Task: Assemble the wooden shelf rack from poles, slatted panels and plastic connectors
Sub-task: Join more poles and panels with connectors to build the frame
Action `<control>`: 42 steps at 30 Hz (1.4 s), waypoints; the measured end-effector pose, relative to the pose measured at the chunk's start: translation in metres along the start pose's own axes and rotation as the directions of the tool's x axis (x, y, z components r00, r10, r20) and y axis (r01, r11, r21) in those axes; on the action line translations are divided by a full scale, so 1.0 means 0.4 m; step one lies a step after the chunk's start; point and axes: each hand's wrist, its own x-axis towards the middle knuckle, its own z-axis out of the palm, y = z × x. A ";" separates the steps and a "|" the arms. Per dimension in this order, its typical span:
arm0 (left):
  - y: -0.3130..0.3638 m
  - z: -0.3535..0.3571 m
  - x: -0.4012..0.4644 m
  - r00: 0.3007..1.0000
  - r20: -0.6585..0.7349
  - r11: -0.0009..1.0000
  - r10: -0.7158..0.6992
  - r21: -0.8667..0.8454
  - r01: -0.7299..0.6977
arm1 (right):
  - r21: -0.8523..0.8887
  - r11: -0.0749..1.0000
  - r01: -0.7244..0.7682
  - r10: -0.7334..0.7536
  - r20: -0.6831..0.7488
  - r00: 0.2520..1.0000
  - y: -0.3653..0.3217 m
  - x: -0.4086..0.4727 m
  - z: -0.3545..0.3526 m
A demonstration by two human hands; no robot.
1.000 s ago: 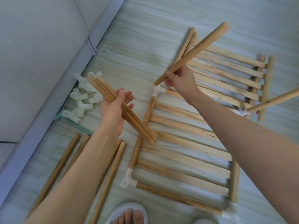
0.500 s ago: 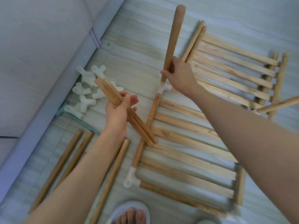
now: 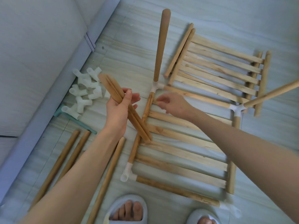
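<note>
A slatted panel (image 3: 181, 152) lies on the floor with white connectors at its corners. One pole (image 3: 161, 44) stands upright in the far-left connector (image 3: 156, 87). Another pole (image 3: 273, 91) rises from the far-right connector (image 3: 237, 108). My left hand (image 3: 120, 109) grips a bundle of short poles (image 3: 124, 105) above the panel's left rail. My right hand (image 3: 173, 104) hovers just right of the far-left connector, fingers loosely curled, holding nothing. The near-left connector (image 3: 127, 174) has an open socket.
A pile of spare white connectors (image 3: 84, 92) lies by the grey sofa (image 3: 32, 62) at left. Loose poles (image 3: 64, 159) lie on the floor near left. More slatted panels (image 3: 223, 68) are stacked at far right. My slippered feet (image 3: 127, 209) stand at the bottom edge.
My right hand set the pole upright in the far-left connector, let go of it and dropped below the connector. My left hand kept holding the bundle.
</note>
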 end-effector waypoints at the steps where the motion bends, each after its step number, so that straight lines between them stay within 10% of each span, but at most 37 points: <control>1: 0.010 0.007 -0.014 0.999 0.034 1.000 0.013 -0.006 -0.013 | 0.002 1.000 0.016 -0.016 0.091 0.996 -0.002 -0.036 0.006; 13: 0.121 0.070 -0.318 0.900 0.418 0.972 0.124 0.132 -0.195 | 0.083 0.988 0.129 -0.137 0.101 0.985 -0.057 -0.415 -0.006; 19: 0.092 -0.037 -0.401 0.968 0.107 0.955 0.228 0.168 -0.244 | 0.272 0.959 0.073 -0.005 -0.244 0.970 -0.019 -0.528 0.097; 26: -0.017 -0.177 -0.394 0.963 -0.120 0.970 0.243 0.057 -0.238 | 0.363 0.932 -0.003 0.097 -0.241 0.966 0.078 -0.574 0.201; 42: -0.093 -0.198 -0.411 0.879 0.202 0.795 0.433 0.374 -0.478 | 0.442 0.896 -0.032 0.161 -0.257 0.953 0.119 -0.598 0.213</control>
